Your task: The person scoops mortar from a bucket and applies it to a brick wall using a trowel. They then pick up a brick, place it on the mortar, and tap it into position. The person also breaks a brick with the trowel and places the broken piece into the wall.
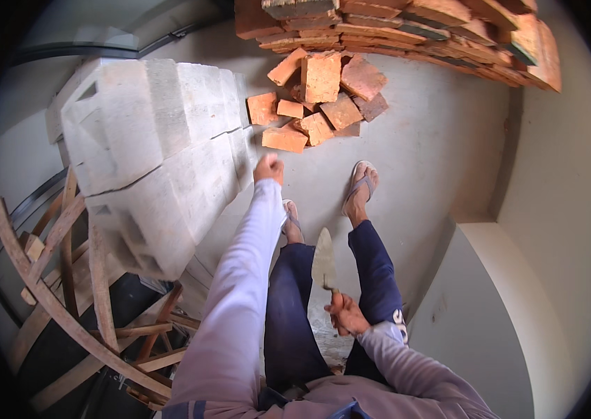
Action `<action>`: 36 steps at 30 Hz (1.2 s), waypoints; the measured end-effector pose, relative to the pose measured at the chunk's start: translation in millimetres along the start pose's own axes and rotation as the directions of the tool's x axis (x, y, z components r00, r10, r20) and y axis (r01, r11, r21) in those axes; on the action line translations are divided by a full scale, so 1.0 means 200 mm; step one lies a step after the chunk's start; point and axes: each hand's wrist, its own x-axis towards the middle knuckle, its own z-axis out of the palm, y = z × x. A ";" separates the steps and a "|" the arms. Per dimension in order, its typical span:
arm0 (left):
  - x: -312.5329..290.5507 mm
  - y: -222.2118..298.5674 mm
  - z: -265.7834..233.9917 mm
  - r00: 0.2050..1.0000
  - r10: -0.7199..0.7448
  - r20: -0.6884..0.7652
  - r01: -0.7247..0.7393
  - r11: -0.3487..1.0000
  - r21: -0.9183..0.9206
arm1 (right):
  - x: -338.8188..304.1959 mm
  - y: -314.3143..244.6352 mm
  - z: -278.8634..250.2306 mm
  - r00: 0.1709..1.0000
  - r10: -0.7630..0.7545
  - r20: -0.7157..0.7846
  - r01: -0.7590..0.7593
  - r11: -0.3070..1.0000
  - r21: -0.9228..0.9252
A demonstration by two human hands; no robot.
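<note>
A pointing trowel [324,260] is held in the right hand [346,315], the grip closed around its handle, which is mostly hidden by the fingers; the blade points up and away from the grip, between the two legs in dark trousers. The left hand [268,168] is stretched forward at the end of a pale sleeve and is seen curled into a loose fist; whether anything is enclosed in that grip cannot be told, since the palm is turned away. Just left of it a stack of grey concrete blocks [159,153] is seen, and just beyond it a loose heap of red bricks [320,98] lies on the concrete floor [435,146]. A larger brick pile [407,31] is cut off by the upper edge. Sandalled feet are planted below the heap.
</note>
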 end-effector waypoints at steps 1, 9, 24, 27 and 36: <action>0.11 0.11 0.03 1.000 0.017 -0.002 -0.017 0.999 0.044 | 0.01 0.00 -0.02 0.999 0.038 -0.005 -0.038 0.999 -0.017; 0.71 0.37 0.26 0.875 0.366 0.318 -0.479 0.555 0.680 | 0.02 -0.12 -0.11 0.988 0.113 -0.101 -0.108 0.993 0.050; 0.56 0.60 -0.38 0.754 -0.100 0.649 0.228 0.967 -0.116 | 0.02 -0.23 0.06 0.997 -0.055 -0.062 0.076 0.896 0.437; 0.20 0.82 -0.59 0.713 0.022 0.701 0.359 0.847 -0.392 | 0.05 -0.14 0.12 0.974 -0.186 -0.132 0.226 0.868 0.442; -1.00 1.24 -1.23 0.208 0.053 0.977 0.710 0.678 -0.188 | -0.57 0.40 0.06 0.730 -0.234 -0.642 0.619 0.623 0.478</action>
